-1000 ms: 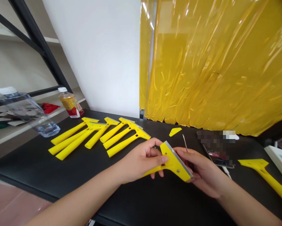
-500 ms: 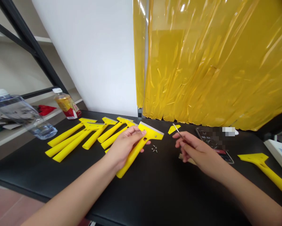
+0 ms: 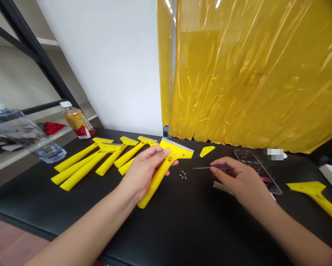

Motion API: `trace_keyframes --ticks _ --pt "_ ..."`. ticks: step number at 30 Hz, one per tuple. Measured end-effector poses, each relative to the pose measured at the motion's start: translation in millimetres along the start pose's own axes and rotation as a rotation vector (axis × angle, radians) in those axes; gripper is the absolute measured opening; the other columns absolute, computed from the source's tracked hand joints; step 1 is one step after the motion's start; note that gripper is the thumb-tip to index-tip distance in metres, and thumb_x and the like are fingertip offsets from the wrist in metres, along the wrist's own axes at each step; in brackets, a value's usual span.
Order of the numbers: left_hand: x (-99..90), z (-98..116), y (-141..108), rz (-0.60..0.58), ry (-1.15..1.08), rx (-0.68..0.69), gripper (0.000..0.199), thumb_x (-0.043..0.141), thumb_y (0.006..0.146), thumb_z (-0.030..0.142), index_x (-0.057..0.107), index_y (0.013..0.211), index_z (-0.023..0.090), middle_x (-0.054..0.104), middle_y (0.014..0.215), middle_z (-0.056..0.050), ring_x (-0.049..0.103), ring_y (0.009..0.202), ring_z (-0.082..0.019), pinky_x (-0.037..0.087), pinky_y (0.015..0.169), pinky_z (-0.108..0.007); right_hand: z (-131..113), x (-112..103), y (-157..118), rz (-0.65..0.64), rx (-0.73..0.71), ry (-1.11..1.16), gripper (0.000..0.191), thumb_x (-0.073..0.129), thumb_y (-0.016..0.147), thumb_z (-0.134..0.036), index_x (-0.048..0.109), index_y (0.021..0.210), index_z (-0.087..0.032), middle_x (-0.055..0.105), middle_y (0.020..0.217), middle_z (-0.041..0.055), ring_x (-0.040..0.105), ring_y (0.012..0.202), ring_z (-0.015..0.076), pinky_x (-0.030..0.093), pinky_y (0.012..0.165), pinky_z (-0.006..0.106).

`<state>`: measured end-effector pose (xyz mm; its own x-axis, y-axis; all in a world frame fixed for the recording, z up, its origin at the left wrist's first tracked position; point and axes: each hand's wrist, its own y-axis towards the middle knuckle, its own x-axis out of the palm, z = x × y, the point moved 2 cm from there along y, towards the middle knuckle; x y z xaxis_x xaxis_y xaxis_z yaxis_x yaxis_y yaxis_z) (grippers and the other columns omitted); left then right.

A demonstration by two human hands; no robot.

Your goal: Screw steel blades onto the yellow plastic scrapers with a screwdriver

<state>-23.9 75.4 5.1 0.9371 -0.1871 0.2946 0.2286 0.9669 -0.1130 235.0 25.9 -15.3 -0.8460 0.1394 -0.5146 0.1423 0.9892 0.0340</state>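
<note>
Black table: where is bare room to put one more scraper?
The widest bare patch of black table top runs along the near edge, in front of the left hand and right hand. A smaller one lies between the phone and the lone yellow scraper. Crowded: the far left, with the row of yellow scrapers.

Left hand (image 3: 145,177) now well apart from the right, yellow scraper (image 3: 175,149) turned blade-away instead of held between both hands, right hand (image 3: 236,175) drawn back, precision screwdriver (image 3: 203,168) swung from upright to level, tip pointing toward the small screws (image 3: 183,175) on the desk (image 3: 71,218)
</note>
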Motion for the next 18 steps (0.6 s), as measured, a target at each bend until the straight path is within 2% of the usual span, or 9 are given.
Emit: trace_keyframes --ticks 4,8,18 --pt "0.4 -0.1 0.3 0.020 -0.009 -0.033 0.025 0.079 0.089 0.033 0.070 0.102 0.014 0.076 0.110 -0.014 0.077 0.101 -0.029 0.056 0.059 -0.022 5.4 5.0 -2.8 -0.029 -0.040 -0.010 0.024 0.067 0.093 -0.050 0.071 0.100 -0.027 0.075 0.094 0.0039 0.068 0.089 0.0247 0.051 0.075 0.037" --pt "1.0 -1.0 0.2 -0.023 0.017 -0.017 0.026 0.075 0.092 0.036 0.074 0.102 0.012 0.077 0.112 -0.016 0.077 0.102 -0.030 0.056 0.060 -0.023 11.1 9.9 -2.5 -0.080 -0.075 0.015 0.029 0.064 0.095 -0.054 0.070 0.105 -0.028 0.075 0.100 0.0039 0.069 0.092 0.0246 0.051 0.084 0.039" --pt "0.8 0.0 -2.2 -0.037 0.065 0.003 0.026 0.076 0.091 0.040 0.077 0.100 0.016 0.078 0.110 -0.012 0.078 0.098 -0.027 0.057 0.061 -0.021 13.3 16.3 2.3 -0.142 -0.048 0.039 0.028 0.064 0.096 -0.055 0.068 0.105 -0.029 0.073 0.096 0.0019 0.065 0.089 0.0221 0.048 0.084 0.037"
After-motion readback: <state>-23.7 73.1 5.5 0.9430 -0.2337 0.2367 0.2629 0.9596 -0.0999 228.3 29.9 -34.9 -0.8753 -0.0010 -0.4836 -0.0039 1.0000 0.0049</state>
